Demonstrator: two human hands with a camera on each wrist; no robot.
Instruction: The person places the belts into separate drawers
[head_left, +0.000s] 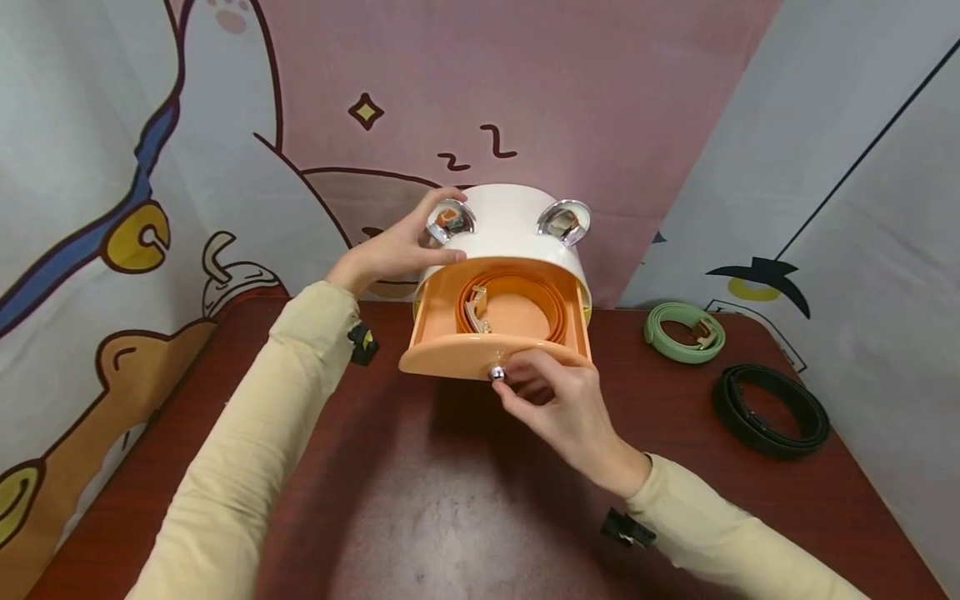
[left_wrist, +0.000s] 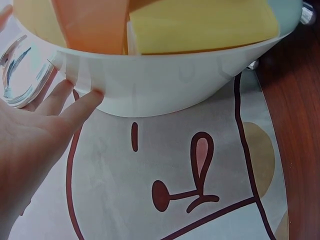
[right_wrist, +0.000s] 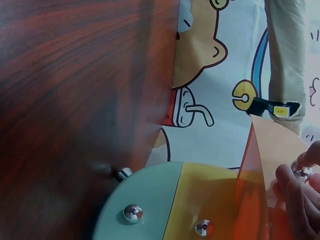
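A round-bodied white storage box (head_left: pixel 506 218) with shiny silver ears stands at the back of the table. Its upper peach drawer (head_left: pixel 442 357) is pulled out, and a coiled orange belt (head_left: pixel 557 312) with a gold-toned buckle lies inside. My right hand (head_left: pixel 566 400) pinches the drawer's silver knob (head_left: pixel 496 374) between thumb and fingers. With straight fingers, my left hand (head_left: pixel 397 246) rests on the box around its left ear (head_left: pixel 452 222); in the left wrist view its fingertips (left_wrist: pixel 95 97) touch the white shell.
Right of the box lie a coiled green belt (head_left: pixel 654 332) and a coiled black belt (head_left: pixel 776 444). Lower drawer fronts, yellow (right_wrist: pixel 190 200) and teal (right_wrist: pixel 150 200), sit flush with the box. A cartoon-printed cloth (head_left: pixel 600 100) hangs close behind the dark red table (head_left: pixel 442 517).
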